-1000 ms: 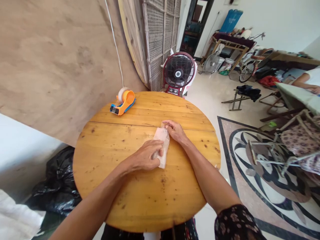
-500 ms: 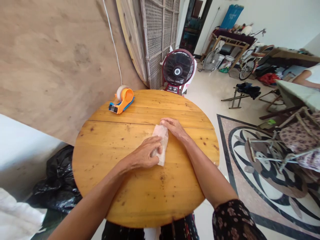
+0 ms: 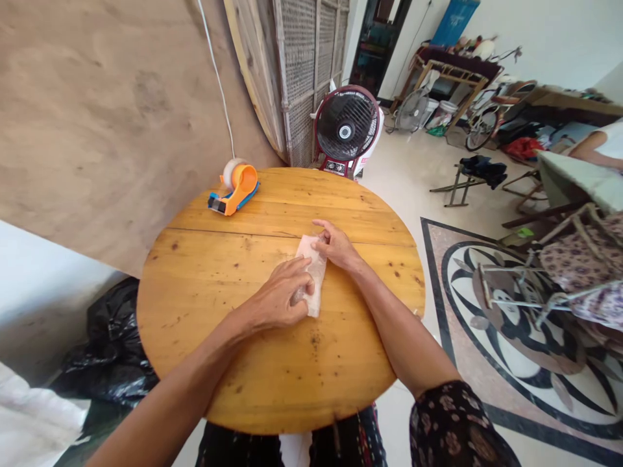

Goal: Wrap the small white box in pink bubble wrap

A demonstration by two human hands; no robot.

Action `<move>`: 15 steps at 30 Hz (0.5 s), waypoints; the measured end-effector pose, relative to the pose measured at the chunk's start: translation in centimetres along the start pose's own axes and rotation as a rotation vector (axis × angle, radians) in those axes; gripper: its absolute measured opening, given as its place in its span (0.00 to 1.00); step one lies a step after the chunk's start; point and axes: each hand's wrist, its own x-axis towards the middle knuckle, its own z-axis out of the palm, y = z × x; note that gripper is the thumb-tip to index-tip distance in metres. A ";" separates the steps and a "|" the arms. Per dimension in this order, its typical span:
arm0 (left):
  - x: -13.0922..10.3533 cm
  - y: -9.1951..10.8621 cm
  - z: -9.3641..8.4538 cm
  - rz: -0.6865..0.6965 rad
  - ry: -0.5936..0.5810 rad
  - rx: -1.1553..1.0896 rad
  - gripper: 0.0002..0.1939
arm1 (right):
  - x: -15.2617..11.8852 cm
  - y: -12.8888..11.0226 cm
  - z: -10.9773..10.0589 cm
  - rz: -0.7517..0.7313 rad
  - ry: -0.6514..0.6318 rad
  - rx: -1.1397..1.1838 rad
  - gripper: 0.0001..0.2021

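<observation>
A small pale pinkish packet in clear wrap lies flat on the round wooden table. My left hand rests over its left side, fingers bent and apart, fingertips on the wrap. At the packet's top right corner is my right hand, its index finger stretched out and the other fingers curled at the wrap's edge. Whether the right fingers pinch the wrap is too small to tell. An orange and blue tape dispenser with a clear roll stands near the table's far left edge.
A dark red fan stands behind the table. Black plastic bags lie at the left. On the right are a folding stool, a chair with patterned cloth, and a person's arm at another table.
My right hand's fingers have curled in over the packet's top corner, with the index finger raised outward. My left fingers have shifted slightly on the wrap. The view has tilted a little.
</observation>
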 end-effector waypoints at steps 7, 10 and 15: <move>-0.1 0.1 0.2 -0.031 0.046 0.027 0.10 | 0.3 0.6 0.7 -0.029 0.128 -0.011 0.29; -0.1 0.2 0.3 -0.036 0.060 0.047 0.11 | 0.4 0.8 0.7 -0.025 0.116 -0.004 0.29; -0.1 0.2 0.3 -0.005 0.082 0.049 0.10 | 0.6 0.9 0.6 -0.030 0.101 -0.015 0.28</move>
